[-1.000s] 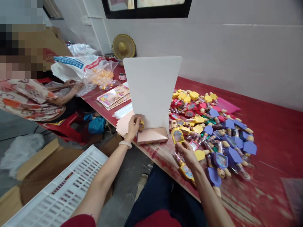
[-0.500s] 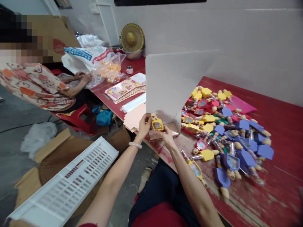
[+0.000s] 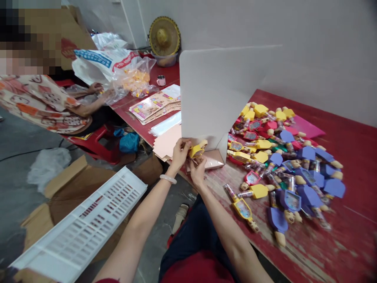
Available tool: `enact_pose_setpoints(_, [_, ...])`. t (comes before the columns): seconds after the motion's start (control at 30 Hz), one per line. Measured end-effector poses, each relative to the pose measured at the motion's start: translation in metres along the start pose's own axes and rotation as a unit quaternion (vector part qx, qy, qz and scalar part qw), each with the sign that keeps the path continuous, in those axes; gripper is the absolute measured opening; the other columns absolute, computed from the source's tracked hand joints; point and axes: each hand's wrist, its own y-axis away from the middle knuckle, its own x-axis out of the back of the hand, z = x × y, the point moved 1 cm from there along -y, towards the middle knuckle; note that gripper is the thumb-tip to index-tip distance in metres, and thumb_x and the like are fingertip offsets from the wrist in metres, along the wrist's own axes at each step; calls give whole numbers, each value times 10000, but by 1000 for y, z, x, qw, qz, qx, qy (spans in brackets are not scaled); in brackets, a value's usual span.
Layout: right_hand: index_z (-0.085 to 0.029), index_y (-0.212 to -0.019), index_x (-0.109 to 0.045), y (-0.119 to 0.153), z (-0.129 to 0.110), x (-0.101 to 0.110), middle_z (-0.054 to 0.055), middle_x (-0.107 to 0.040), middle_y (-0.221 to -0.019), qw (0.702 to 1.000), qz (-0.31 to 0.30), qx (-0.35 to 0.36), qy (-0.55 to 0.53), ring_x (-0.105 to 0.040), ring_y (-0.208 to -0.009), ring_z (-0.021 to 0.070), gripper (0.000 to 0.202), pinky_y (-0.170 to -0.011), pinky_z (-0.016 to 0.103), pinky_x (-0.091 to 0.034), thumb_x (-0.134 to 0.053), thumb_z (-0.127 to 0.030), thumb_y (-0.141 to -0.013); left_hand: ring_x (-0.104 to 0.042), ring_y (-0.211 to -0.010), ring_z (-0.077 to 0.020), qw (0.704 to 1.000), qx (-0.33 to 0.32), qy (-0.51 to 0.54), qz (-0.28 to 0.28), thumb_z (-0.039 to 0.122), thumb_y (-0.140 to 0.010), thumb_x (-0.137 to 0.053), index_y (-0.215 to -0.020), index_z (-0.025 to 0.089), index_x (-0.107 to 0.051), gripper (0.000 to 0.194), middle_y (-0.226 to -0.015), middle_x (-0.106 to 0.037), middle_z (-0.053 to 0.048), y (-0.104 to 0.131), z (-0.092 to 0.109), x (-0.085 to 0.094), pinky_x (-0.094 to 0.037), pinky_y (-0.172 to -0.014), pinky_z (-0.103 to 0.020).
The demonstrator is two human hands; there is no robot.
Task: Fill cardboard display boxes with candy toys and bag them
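Note:
Between the fingertips of both hands is a yellow shovel-shaped toy [image 3: 196, 151] with a small animal head, held over the near-left part of an open cardboard box [image 3: 215, 159]. My left hand [image 3: 179, 156] pinches it from the left side. Just below, my right hand [image 3: 198, 169] has its fingers closed at the toy's lower part, which they mostly hide. The box's tall white panel [image 3: 210, 94] stands upright behind the hands. On the right lies a pile of similar toys in purple [image 3: 308, 194], yellow [image 3: 259, 191] and red [image 3: 252, 177], many with clear tube handles.
Left of the box lie pale pink cards [image 3: 167, 143] and a stack of printed cards [image 3: 156, 104]. A co-worker [image 3: 44, 104] sits beyond, handling plastic bags [image 3: 132, 80]. A white slotted crate [image 3: 88, 228] rests over an open carton [image 3: 67, 184] beside the red table [image 3: 353, 157].
The yellow toy has turned, its animal head swinging from upper left to upper right. My right hand has moved left, close to my left hand. The camera view has shifted slightly.

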Motion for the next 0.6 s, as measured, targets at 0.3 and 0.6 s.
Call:
enact_pose_setpoints(0.3, [-151,-1393,-214,5,8,1,258,-623,-1315,990,-42,98,95,-633,-1245,232,546,-1058,457,-501,-494,-368,-977,-585,-781,-153,1000,7,4,-8,472,-893,-656,-990,189,-670,300,-869,-652,-25,-1,3,0,-444,-730,-274])
enact_pose_setpoints(0.6, [-64,-1560,-88,1,8,0,288,-495,-1478,974,-114,82,179,-552,-1345,292,721,-1081,483,-477,-461,-315,-997,-594,-930,-195,991,38,-118,-48,512,-818,-737,-1083,162,-582,465,-1007,-619,-68,0,37,2,-471,-874,-342])
